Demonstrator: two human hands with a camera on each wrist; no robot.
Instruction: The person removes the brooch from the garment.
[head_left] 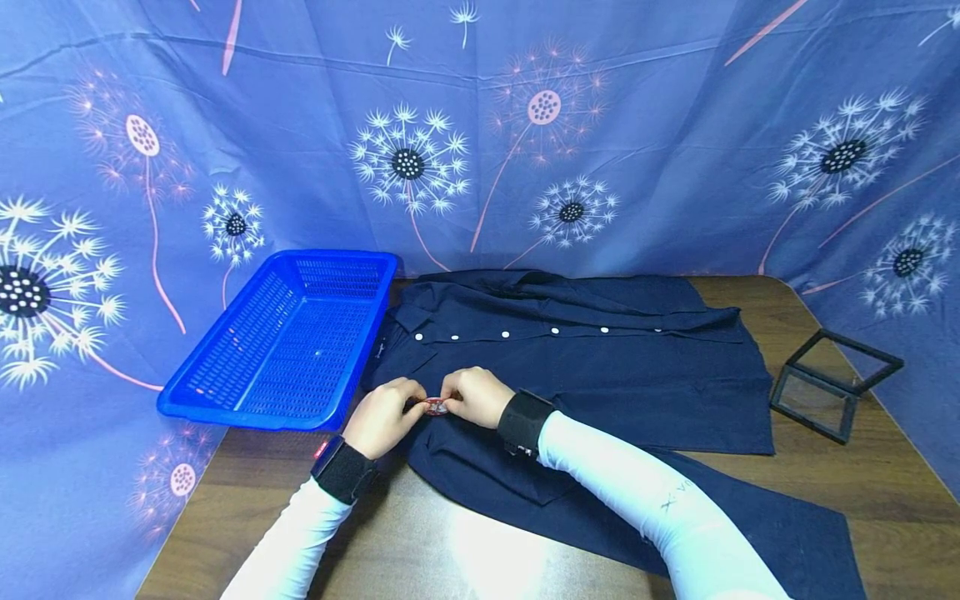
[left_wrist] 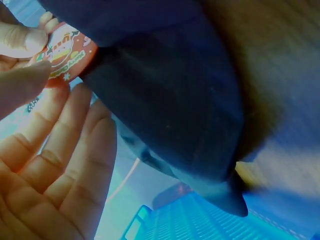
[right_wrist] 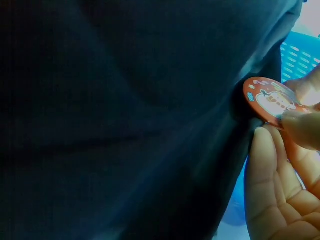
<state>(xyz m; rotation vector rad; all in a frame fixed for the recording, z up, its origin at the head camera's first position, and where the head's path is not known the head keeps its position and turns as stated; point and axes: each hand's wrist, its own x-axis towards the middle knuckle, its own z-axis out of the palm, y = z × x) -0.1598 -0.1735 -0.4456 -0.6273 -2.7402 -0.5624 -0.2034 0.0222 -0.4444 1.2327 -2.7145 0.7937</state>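
A round red badge (head_left: pixel 437 406) with a cartoon print is pinched between both hands against the front of a dark navy shirt (head_left: pixel 600 392). My left hand (head_left: pixel 384 415) grips its left edge with thumb and fingers. On the opposite edge, the thumb and fingers of my right hand (head_left: pixel 480 397) hold it too. In the left wrist view the printed face of the badge (left_wrist: pixel 67 52) shows beside the dark cloth (left_wrist: pixel 165 95). The right wrist view has the badge (right_wrist: pixel 270 101) against a fold of the shirt. Its back is hidden.
A blue plastic basket (head_left: pixel 281 422) stands left of the shirt on the wooden table (head_left: pixel 375 550). To the right sits an open black frame case (head_left: pixel 813 392) with clear panes. White buttons run along the shirt. A blue dandelion-print cloth (head_left: pixel 480 83) hangs behind.
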